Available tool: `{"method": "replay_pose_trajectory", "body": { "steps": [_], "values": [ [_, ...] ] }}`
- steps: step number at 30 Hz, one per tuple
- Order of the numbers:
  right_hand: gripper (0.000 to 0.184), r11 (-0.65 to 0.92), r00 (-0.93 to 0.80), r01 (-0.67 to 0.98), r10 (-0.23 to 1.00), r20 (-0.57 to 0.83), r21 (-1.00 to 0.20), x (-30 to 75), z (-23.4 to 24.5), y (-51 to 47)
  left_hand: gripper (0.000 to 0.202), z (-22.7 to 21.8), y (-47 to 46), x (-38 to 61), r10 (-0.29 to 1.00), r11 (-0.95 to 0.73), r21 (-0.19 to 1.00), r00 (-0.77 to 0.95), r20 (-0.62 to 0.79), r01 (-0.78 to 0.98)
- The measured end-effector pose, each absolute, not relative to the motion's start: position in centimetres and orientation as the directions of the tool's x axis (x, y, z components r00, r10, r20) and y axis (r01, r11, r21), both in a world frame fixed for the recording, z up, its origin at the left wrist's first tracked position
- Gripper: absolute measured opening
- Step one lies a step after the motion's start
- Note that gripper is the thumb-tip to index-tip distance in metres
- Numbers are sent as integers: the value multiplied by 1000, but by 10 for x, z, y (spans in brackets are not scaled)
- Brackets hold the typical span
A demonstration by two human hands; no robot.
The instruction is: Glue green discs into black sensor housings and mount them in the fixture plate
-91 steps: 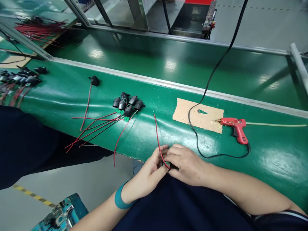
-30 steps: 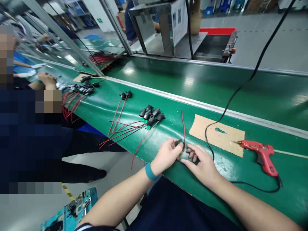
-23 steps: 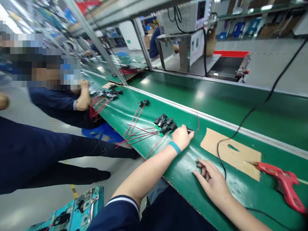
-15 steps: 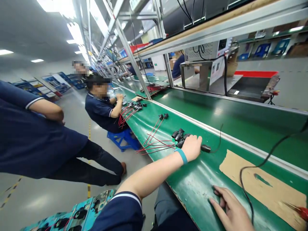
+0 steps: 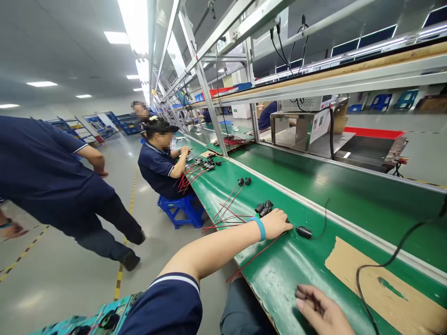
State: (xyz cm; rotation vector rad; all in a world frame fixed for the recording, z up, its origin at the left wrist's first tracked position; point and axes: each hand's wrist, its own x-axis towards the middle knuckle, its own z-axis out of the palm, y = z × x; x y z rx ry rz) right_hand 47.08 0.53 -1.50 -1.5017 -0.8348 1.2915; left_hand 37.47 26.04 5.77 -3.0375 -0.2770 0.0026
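Observation:
My left hand, with a teal band on its wrist, rests palm down on the green belt. Its fingers curl against a cluster of black wired parts whose red wires trail off the near edge. What the fingers grip is hidden. A single black part with a thin wire lies just right of that hand, apart from it. My right hand lies low at the belt's near edge. Its loosely bent fingers touch the belt and hold nothing.
A brown cardboard sheet with a green smear lies to the right, and a black cable crosses it. Two more wired parts sit farther up the belt. A seated person works there on a blue stool. Another person walks in the aisle at left.
My view has lifted up the line. My hands parted: the left carried the wired part over to the cluster and it now lies beside that hand. The right stayed low on the belt.

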Motion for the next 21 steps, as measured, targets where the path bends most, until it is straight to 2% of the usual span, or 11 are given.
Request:
{"method": "replay_pose_trajectory", "body": {
  "steps": [4,6,12,15,18,21],
  "values": [
    [90,-241,320,-288,888,-331,-927,456,7,29,38,70,239,376,235,-972,2,966,105,236],
    [94,-217,288,-352,900,-326,-911,452,23,33,40,75,226,374,264,-964,85,951,158,254],
    [64,-218,108,-450,949,-295,-866,463,66,24,27,58,190,360,388,-880,393,883,266,268],
    [61,-283,55,-506,932,-358,-815,475,70,17,22,36,180,352,418,-825,516,863,283,230],
    [63,-354,19,-528,904,-427,-772,483,68,9,21,19,168,345,433,-801,568,838,333,188],
    [60,-397,-8,-559,881,-473,-728,486,65,2,23,14,156,339,410,-824,548,818,404,143]
  ]
}}
